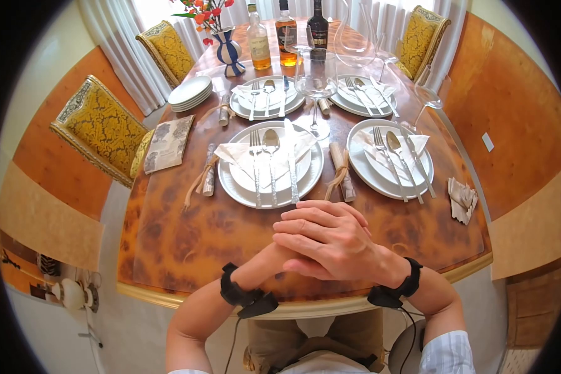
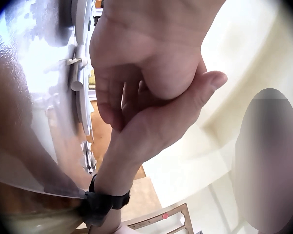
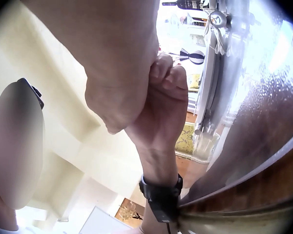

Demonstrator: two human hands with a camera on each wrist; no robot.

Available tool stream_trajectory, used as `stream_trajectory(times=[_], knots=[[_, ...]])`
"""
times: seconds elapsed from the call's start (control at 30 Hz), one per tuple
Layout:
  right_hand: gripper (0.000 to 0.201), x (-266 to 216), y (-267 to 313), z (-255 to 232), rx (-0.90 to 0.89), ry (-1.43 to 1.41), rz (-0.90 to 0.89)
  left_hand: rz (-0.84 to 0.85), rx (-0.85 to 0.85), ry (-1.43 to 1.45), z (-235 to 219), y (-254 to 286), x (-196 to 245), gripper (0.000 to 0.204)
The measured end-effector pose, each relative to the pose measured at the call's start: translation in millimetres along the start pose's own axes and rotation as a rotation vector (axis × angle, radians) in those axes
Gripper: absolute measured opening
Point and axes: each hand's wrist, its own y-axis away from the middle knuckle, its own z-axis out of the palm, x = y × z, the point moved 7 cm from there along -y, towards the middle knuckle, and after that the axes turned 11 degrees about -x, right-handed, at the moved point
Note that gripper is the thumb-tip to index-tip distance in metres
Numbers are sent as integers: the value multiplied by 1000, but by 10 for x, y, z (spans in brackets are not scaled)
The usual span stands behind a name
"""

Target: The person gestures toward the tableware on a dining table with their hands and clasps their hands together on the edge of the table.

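Both hands are joined over the near edge of a polished wooden table point(image 1: 230, 249). My right hand point(image 1: 333, 240) lies across my left hand point(image 1: 282, 254), its fingers loosely bent over it. Most of the left hand is hidden beneath in the head view. From the left wrist, the right hand's thumb point(image 2: 212, 85) sticks out along the side. No object shows between the palms. Just beyond the fingers stand a white plate point(image 1: 225, 177) with a fork point(image 1: 255, 156), spoon point(image 1: 271, 146) and knife point(image 1: 292, 163) on a napkin, and a twine-tied paper roll point(image 1: 341, 171).
Another set plate point(image 1: 357, 169) and a tied paper bundle point(image 1: 462, 201) lie right. Tall wine glasses point(image 1: 316, 78), bottles point(image 1: 258, 40) and a striped vase point(image 1: 229, 53) stand farther back. Stacked plates point(image 1: 190, 92) and a printed paper point(image 1: 168, 144) are left, near a yellow chair point(image 1: 103, 128).
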Motion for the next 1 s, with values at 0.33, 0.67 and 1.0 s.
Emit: stream_trajectory(times=[0.33, 0.67, 1.0], knots=[[43, 16, 14, 9, -57, -28, 12, -3, 36, -55, -116, 39, 102, 27], [36, -17, -2, 13, 4, -15, -14, -3, 62, -107, -42, 22, 199, 26], [41, 20, 3, 22, -36, -30, 24, -6, 101, -163, -213, 145, 328, 24]])
